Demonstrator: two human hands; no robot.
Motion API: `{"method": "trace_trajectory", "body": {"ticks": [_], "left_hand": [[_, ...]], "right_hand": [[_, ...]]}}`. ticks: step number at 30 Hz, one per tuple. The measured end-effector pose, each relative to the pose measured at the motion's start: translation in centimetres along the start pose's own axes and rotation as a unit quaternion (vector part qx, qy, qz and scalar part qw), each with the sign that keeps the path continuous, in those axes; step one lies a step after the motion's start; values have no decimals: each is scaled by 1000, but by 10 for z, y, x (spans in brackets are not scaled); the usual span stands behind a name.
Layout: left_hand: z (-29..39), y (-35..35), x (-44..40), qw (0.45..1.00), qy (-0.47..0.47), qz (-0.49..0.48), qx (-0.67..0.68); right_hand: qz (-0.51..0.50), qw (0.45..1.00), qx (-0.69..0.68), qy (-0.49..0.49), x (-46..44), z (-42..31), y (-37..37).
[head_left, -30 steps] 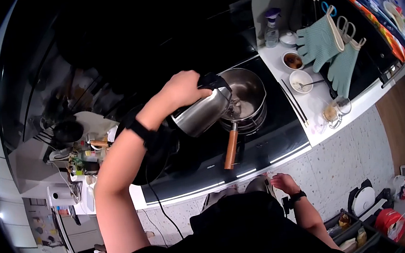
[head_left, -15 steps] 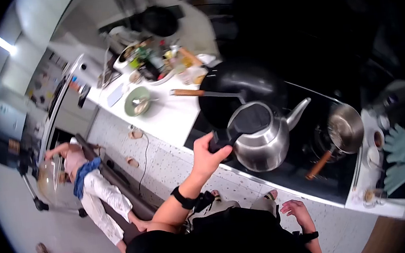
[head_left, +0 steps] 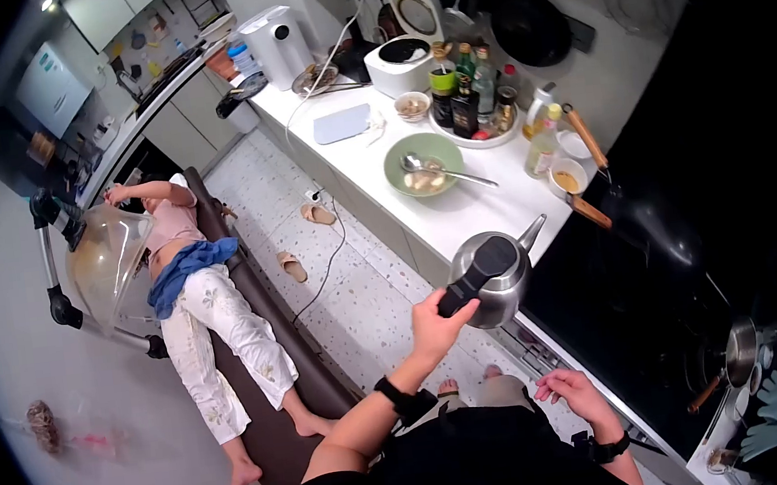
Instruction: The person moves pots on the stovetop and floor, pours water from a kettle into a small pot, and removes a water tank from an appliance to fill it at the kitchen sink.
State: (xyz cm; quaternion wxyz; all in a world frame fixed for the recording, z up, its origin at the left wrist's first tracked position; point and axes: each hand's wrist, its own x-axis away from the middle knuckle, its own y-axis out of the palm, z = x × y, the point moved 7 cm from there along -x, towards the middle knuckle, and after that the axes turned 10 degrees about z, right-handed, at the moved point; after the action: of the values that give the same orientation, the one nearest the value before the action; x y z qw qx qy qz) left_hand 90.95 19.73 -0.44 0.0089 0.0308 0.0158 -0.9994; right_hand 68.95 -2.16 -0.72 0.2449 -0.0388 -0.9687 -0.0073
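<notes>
My left hand (head_left: 443, 325) is closed round the black handle of a steel kettle (head_left: 498, 299), which hangs upright over the counter's front edge. The kettle's spout points to the upper right. Lower right of it, my right hand (head_left: 568, 391) is held low near my body, fingers apart and holding nothing. Beyond the kettle, a green bowl (head_left: 398, 182) with a spoon (head_left: 457, 173) and pale food in it stands on the white counter (head_left: 355, 158). At the far right, a steel pot (head_left: 739, 351) with a wooden handle sits on the black stove.
A person (head_left: 213, 301) lies on a brown couch (head_left: 277, 437) at the left. Bottles on a round tray (head_left: 482, 141), a rice cooker (head_left: 397, 67) and a dark wok (head_left: 660, 231) stand beyond. A cable (head_left: 342, 238) and slippers (head_left: 292, 266) lie on the floor.
My left hand has carried the kettle from over the pot, past the wok, to the counter's edge. The view has swung left. My right hand stays low and empty.
</notes>
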Motion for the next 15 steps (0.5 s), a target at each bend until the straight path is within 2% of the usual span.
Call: {"method": "trace_trajectory", "body": {"ticks": [1,2,3,5,7,8,9,10,12,14,15], "left_hand": [[-6,11,-3,999,5,-2,-34],[-3,6,-41,998,10,-1,-59],[-8,13,-37,997,11,-3,-76],[-19,21,-77,992,13,-19,-123],[-39,34,-82,989,25,-47,-141],[-44,38,-112,983,36,-62,-169],[-51,41,-111,987,33,-69,-141],[-56,47,-116,982,75,-54,-167],[-63,57,-143,975,80,-80,-194],[-68,63,-175,970,37,-133,-200],[-76,66,-175,967,46,-143,-208]], "right_hand": [[-7,1000,5,-9,1,-14,5],[-13,1000,18,-17,-27,-47,26],[-20,999,16,-29,-30,-41,23],[-25,999,16,-39,-58,-87,37],[-28,998,8,-47,-64,-99,36],[-35,996,-27,-72,-91,-126,38],[-35,993,-62,-96,-91,-133,35],[-40,992,-60,-100,-99,-141,34],[-27,978,-183,-100,-130,-173,32],[-12,962,-232,-141,-164,-216,34],[-15,962,-229,-150,-168,-218,33]]}}
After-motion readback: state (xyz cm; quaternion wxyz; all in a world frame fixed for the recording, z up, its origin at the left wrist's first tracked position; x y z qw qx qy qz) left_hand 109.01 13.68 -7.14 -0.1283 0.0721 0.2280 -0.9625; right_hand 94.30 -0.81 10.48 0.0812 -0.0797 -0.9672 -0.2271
